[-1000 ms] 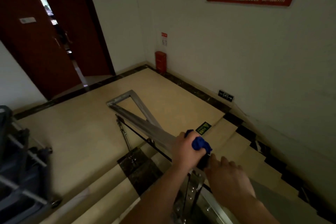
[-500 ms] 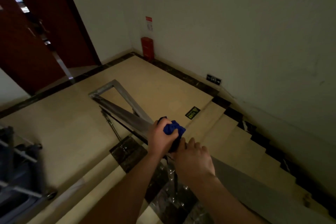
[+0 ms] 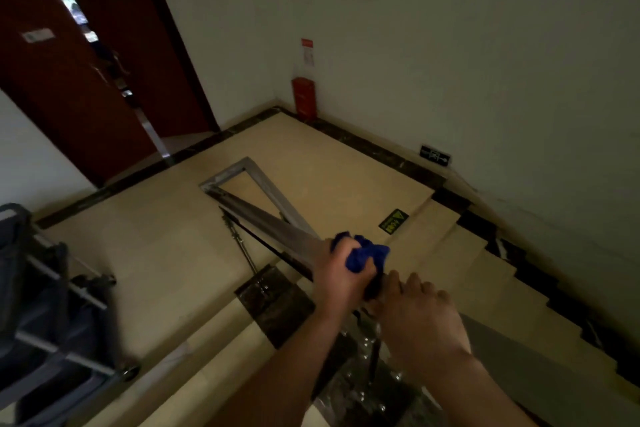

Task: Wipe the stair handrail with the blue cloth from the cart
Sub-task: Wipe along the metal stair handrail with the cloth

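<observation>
A flat metal stair handrail (image 3: 270, 224) runs from the landing down toward me. My left hand (image 3: 341, 276) grips a bunched blue cloth (image 3: 367, 255) and holds it against the top of the rail. Just behind it, nearer to me, my right hand (image 3: 420, 315) lies over the handrail with its fingers curled around the rail's edge. The rail under both hands is hidden.
A grey cleaning cart (image 3: 45, 329) stands on the landing at the left edge. Steps (image 3: 485, 270) descend to the right along a white wall. A dark red door (image 3: 69, 80) stands ajar at the back left, and a red box (image 3: 304, 97) sits in the far corner.
The view has swung about between frames. My left hand stays wrapped on the blue cloth on the rail and my right hand stays close behind it; any slide along the rail is small.
</observation>
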